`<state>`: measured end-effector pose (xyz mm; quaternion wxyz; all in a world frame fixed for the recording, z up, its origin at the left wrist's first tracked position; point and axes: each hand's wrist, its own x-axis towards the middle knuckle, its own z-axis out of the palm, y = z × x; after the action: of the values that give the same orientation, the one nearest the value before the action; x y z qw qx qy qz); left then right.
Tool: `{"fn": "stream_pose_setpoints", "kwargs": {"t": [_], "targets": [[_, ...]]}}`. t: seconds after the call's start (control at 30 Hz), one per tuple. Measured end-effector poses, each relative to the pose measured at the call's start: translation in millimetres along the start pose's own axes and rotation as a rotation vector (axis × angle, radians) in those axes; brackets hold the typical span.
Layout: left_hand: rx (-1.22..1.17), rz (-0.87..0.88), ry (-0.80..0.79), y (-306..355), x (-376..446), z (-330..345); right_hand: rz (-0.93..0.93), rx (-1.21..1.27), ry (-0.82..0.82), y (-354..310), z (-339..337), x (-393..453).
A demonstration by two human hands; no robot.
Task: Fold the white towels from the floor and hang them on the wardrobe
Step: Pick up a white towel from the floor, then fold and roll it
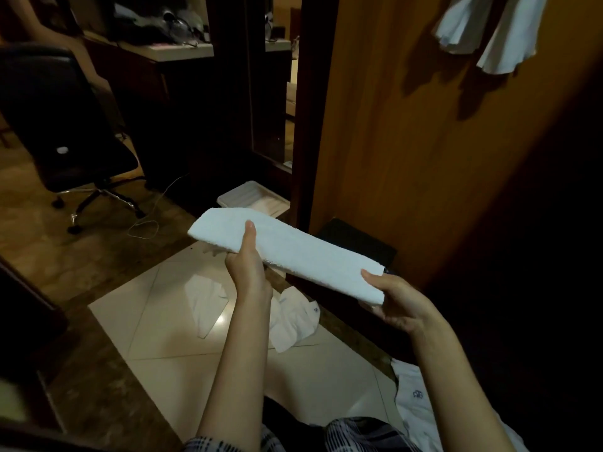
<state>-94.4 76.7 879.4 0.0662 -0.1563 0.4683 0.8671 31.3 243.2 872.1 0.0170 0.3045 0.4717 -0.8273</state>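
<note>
We hold a folded white towel (287, 256) in the air between both hands, a long narrow band that runs from far left to near right in front of the wardrobe (408, 158). Our left hand (248, 259) pinches it near the far end, thumb laid flat on top and the fingers hidden underneath, so that end does not droop. Our right hand (394, 301) grips the near end, thumb on top and fingers curled below, which keeps the layers pressed together and the band taut. Held level like this, the fold looks nearly done; we judge that one more fold or the lift to the wardrobe comes next.

On the pale floor tiles (163, 337) below lie two more crumpled towels (293, 318), one just left of our left forearm and one just right of it, not yet folded. Another white cloth (414, 396) lies near right by our leg. High on the wardrobe at far right, hung white towels (489, 31) already dangle. An office chair (65, 125) stands far left, and a white tray (251, 197) sits on the floor beyond the towel.
</note>
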Motion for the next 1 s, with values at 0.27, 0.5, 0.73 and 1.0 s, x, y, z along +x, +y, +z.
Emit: {"fn": "stream_pose_setpoints", "kwargs": {"t": [0.27,0.5,0.73,1.0], "targets": [[-0.111,-0.022,0.087,3.0,-11.3,13.2,-0.021,0.250,0.185,13.9,27.6,2.2],[-0.001,0.015,0.051,8.0,-7.7,14.8,0.163,0.285,0.117,19.4,21.7,4.1],[0.278,0.142,-0.028,7.9,-5.3,7.0,0.153,0.175,0.087,8.1,10.9,1.4],[0.437,0.238,-0.092,7.4,-19.6,11.4,0.279,-0.097,0.115,24.9,10.3,7.2]]}}
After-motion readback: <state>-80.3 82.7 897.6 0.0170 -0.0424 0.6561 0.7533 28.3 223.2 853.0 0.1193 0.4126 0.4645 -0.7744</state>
